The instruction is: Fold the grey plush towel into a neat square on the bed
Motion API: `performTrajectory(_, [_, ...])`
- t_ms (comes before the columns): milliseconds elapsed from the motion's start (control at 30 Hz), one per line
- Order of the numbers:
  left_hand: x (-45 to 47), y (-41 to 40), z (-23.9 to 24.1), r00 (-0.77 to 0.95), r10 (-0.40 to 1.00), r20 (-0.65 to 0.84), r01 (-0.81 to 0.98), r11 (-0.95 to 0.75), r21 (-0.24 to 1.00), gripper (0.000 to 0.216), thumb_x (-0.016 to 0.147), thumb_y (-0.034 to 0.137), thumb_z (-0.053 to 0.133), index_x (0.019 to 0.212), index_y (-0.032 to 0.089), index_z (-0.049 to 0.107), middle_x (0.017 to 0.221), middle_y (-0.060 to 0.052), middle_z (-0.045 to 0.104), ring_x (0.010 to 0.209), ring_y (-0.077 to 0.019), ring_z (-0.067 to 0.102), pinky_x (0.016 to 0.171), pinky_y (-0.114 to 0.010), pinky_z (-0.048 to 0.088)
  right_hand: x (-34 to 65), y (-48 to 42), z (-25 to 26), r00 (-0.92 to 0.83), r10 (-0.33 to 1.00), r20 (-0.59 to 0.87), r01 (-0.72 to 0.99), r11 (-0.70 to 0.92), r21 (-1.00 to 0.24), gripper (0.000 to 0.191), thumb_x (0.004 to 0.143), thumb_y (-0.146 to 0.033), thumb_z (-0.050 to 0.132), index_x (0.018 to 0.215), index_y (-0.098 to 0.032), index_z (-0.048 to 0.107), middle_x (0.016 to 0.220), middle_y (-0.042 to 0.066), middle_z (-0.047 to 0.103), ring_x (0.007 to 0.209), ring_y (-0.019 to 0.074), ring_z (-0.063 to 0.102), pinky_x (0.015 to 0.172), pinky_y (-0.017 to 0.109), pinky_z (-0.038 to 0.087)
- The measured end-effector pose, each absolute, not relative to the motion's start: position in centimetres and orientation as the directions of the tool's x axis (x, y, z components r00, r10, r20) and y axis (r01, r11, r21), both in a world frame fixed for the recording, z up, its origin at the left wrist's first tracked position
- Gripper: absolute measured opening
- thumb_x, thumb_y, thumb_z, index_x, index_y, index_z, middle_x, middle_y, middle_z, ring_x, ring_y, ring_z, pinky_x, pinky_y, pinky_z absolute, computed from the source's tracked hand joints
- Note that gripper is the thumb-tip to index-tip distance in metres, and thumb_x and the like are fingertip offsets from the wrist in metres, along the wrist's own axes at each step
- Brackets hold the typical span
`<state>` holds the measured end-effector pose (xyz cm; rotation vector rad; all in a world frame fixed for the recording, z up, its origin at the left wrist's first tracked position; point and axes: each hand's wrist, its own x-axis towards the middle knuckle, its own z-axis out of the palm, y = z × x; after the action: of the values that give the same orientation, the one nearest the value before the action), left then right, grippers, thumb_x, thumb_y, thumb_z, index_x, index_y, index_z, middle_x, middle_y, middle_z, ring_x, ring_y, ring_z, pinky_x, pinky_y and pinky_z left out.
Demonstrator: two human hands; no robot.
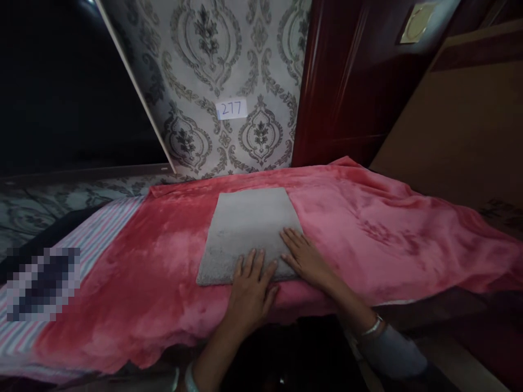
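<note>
A grey plush cloth (245, 218) lies flat, roughly square, on a pink and red blanket (347, 228). My left hand (252, 291) rests on its near edge, fingers spread and pointing away from me. On the cloth's right edge lies my right hand (304, 256), palm down, its fingers stretched toward the upper left. Neither hand grips anything. The cloth's near edge is partly hidden under my fingers.
A striped cloth (106, 228) shows beneath the blanket at the left. Behind stand a dark screen (69, 87), a patterned wall with a paper label (231, 108) reading 277, and a dark red wooden panel (339, 81). A brown board (461, 120) leans at the right.
</note>
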<state>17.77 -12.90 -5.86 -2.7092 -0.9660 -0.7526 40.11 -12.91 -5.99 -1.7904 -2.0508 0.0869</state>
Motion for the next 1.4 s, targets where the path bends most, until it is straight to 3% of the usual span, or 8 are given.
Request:
performTrajectory(200, [18.0, -13.2, -5.8, 0.663, 0.556, 0.501, 0.624, -0.781, 0.04, 0.049, 0.093, 0.039, 0.055, 0.14, 0.028, 0.052, 0.153, -0.011, 0.044, 0.142, -0.0337, 0.038, 0.112, -0.06, 0.034, 40.7, -13.0, -7.1, -0.067, 0.968, 0.241, 0.953, 0.134, -0.273, 0.062, 0.101, -0.049, 0.032, 0.153, -0.016, 0.037, 0.158, 0.012, 0.029, 0.147, 0.0257, 0.026, 0.118, 0.051, 0.028])
performTrajectory(333, [17.5, -13.5, -5.3, 0.662, 0.526, 0.534, 0.575, -0.813, 0.087, 0.045, 0.094, 0.035, 0.054, 0.137, 0.023, 0.053, 0.149, -0.012, 0.049, 0.139, -0.0308, 0.042, 0.112, -0.059, 0.036, 40.6, -13.2, -6.5, -0.078, 0.948, 0.308, 0.954, 0.161, -0.252, 0.055, 0.101, -0.044, 0.033, 0.148, -0.016, 0.046, 0.152, 0.014, 0.041, 0.142, 0.0287, 0.037, 0.114, 0.055, 0.033])
performTrajectory(533, [12.6, -12.1, -4.0, 0.488, 0.478, 0.73, 0.577, -0.805, 0.141, 0.035, 0.093, 0.011, 0.044, 0.122, 0.017, 0.061, 0.119, -0.01, 0.071, 0.116, -0.0213, 0.062, 0.106, -0.047, 0.046, 35.3, -13.6, -3.6, -0.366, 0.814, 0.451, 0.826, 0.507, -0.245, 0.045, 0.102, -0.031, 0.032, 0.14, -0.02, 0.055, 0.149, 0.011, 0.046, 0.141, 0.0269, 0.037, 0.114, 0.057, 0.032])
performTrajectory(733, [8.1, -11.9, -4.5, 0.401, 0.465, 0.789, 0.662, -0.743, 0.101, 0.028, 0.088, 0.009, 0.051, 0.111, 0.017, 0.065, 0.103, -0.009, 0.072, 0.098, -0.0218, 0.065, 0.084, -0.04, 0.053, 29.0, -11.6, -1.9, -0.604, 0.702, 0.378, 0.611, 0.712, -0.347, 0.045, 0.099, -0.02, 0.036, 0.14, -0.018, 0.054, 0.145, 0.011, 0.051, 0.138, 0.023, 0.042, 0.114, 0.049, 0.035])
performTrajectory(1033, [8.0, -12.8, -7.5, 0.442, 0.435, 0.785, 0.677, -0.735, 0.026, 0.037, 0.085, 0.007, 0.051, 0.12, 0.01, 0.061, 0.106, -0.015, 0.069, 0.101, -0.0252, 0.061, 0.086, -0.042, 0.054, 24.1, -5.2, -1.2, -0.802, 0.555, 0.219, 0.416, 0.783, -0.463, 0.042, 0.077, -0.001, 0.044, 0.106, -0.017, 0.07, 0.106, 0.008, 0.069, 0.098, 0.0182, 0.061, 0.091, 0.031, 0.049])
performTrajectory(1200, [8.0, -12.7, -7.6, 0.431, 0.462, 0.775, 0.674, -0.736, 0.063, 0.035, 0.084, 0.006, 0.052, 0.118, 0.01, 0.062, 0.104, -0.013, 0.07, 0.098, -0.0234, 0.062, 0.087, -0.039, 0.055, 23.5, 1.2, -1.1, -0.711, 0.7, 0.065, 0.654, 0.693, -0.303, 0.039, 0.07, 0.003, 0.049, 0.097, -0.014, 0.071, 0.103, 0.01, 0.069, 0.098, 0.0194, 0.06, 0.091, 0.029, 0.047])
performTrajectory(1300, [8.0, -12.8, -7.8, 0.417, 0.459, 0.784, 0.679, -0.731, 0.067, 0.036, 0.084, 0.006, 0.053, 0.118, 0.011, 0.062, 0.105, -0.013, 0.07, 0.099, -0.0227, 0.063, 0.088, -0.04, 0.055, 24.8, 3.7, 0.0, -0.544, 0.829, 0.13, 0.8, 0.559, -0.217, 0.04, 0.076, 0.003, 0.045, 0.106, -0.009, 0.068, 0.111, 0.016, 0.066, 0.105, 0.0228, 0.057, 0.097, 0.034, 0.043])
performTrajectory(1400, [8.0, -12.9, -7.8, 0.4, 0.466, 0.789, 0.686, -0.724, 0.08, 0.037, 0.082, 0.007, 0.052, 0.117, 0.012, 0.064, 0.105, -0.012, 0.071, 0.099, -0.0229, 0.063, 0.087, -0.04, 0.055, 25.5, 2.7, 0.0, -0.526, 0.821, 0.221, 0.795, 0.567, -0.215, 0.042, 0.081, 0.0, 0.042, 0.114, -0.01, 0.066, 0.114, 0.016, 0.064, 0.107, 0.0234, 0.054, 0.099, 0.037, 0.041])
